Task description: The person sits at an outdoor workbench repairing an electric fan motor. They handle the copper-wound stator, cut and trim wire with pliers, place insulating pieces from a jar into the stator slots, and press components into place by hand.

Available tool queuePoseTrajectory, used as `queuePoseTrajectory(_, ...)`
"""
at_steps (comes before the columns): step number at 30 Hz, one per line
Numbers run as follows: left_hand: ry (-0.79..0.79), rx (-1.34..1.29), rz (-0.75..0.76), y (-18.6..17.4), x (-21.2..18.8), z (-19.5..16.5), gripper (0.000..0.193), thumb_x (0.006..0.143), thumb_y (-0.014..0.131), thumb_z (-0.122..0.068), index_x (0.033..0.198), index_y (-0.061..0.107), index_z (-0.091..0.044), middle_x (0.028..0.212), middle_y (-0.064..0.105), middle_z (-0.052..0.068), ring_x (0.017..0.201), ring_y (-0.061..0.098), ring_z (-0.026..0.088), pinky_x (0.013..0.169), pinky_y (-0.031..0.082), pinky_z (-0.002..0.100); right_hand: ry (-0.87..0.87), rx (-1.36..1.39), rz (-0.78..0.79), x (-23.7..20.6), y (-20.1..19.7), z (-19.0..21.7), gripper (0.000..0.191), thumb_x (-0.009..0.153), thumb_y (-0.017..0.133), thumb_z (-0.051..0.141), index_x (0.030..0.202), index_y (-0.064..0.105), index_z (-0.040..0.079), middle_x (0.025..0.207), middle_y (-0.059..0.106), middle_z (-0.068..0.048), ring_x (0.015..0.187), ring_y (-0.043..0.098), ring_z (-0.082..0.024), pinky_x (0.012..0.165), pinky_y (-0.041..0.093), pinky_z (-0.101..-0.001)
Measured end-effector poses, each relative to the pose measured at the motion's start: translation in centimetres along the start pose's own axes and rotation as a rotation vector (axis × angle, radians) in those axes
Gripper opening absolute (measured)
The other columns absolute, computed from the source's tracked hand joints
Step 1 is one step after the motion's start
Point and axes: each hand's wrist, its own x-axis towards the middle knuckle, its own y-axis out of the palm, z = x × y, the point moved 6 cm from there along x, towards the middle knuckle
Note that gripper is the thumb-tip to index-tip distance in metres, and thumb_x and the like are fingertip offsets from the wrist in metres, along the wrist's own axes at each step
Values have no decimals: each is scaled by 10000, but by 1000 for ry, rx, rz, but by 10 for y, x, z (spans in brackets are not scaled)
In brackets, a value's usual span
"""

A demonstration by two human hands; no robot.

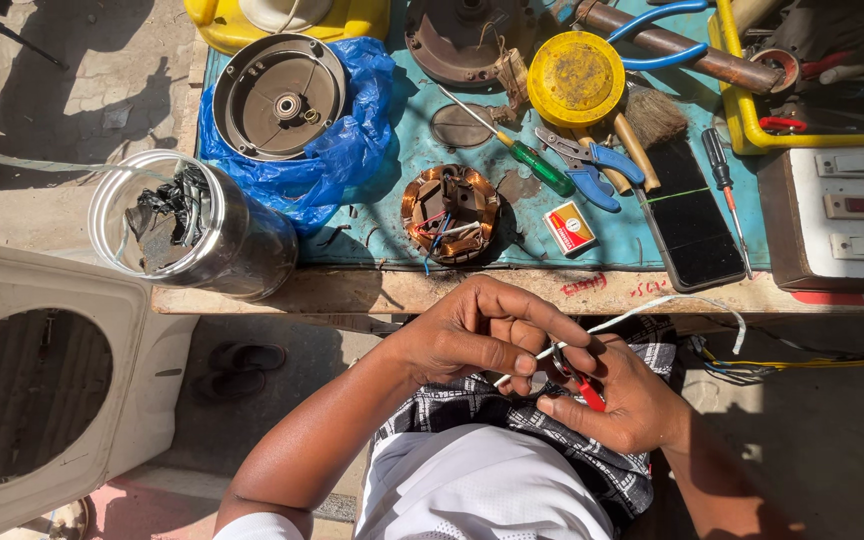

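Observation:
My left hand (477,335) and my right hand (622,400) meet over my lap, below the edge of the wooden bench (392,290). The left fingers pinch a thin white wire (652,308) that runs off to the right. My right hand grips a small red-handled tool (588,392) against that wire. A round copper-wound motor stator (449,212) with coloured leads lies on the bench just above my hands.
On the teal bench top lie a metal motor cover (279,96) on a blue plastic bag (352,140), a green screwdriver (527,160), blue pliers (592,165), a brush (642,125), a yellow lid (576,66), a matchbox (569,227), a phone (692,215) and a switch box (847,215). A steel canister (192,225) stands at the left edge.

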Motion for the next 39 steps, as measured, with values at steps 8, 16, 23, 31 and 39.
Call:
queuePoseTrajectory(8, -37, -85, -37, -3, 3, -5, 503, 860, 714, 54, 1346, 615, 141, 858, 658, 106, 743, 714, 131, 668, 545, 245, -78, 28, -14, 19, -1, 17, 200, 809, 765, 153, 963, 721, 34, 796, 742, -56, 699, 697, -168, 641, 540, -332)
queuePoseTrajectory(16, -49, -97, -56, -6, 5, -4, 477, 891, 717, 54, 1352, 619, 132, 1194, 730, 252, 796, 720, 135, 761, 579, 249, 42, 31, -35, 17, -1, -11, 272, 770, 769, 148, 1020, 735, 44, 852, 741, -88, 769, 715, -200, 709, 556, -344)
queuePoseTrajectory(23, -29, -72, -51, 3, 11, -6, 481, 884, 711, 80, 1354, 618, 131, 1185, 710, 270, 800, 719, 135, 777, 586, 252, -206, -81, -95, 16, -10, 14, 339, 730, 739, 86, 1055, 672, 21, 960, 653, -125, 887, 644, -255, 767, 515, -391)
queuePoseTrajectory(31, -21, -46, -43, 10, 7, -10, 499, 880, 703, 45, 1363, 617, 138, 1186, 714, 285, 730, 692, 105, 658, 510, 234, -85, 86, -126, 10, -13, 25, 427, 691, 709, 59, 1094, 609, -43, 935, 636, -125, 877, 637, -254, 773, 513, -392)
queuePoseTrajectory(39, -29, -41, -28, 6, 8, -8, 502, 881, 696, 40, 1367, 612, 137, 1197, 708, 283, 730, 699, 113, 664, 522, 239, -137, 117, -89, 13, -12, 32, 260, 696, 674, 36, 951, 657, -13, 786, 683, -53, 709, 676, -159, 653, 523, -307)
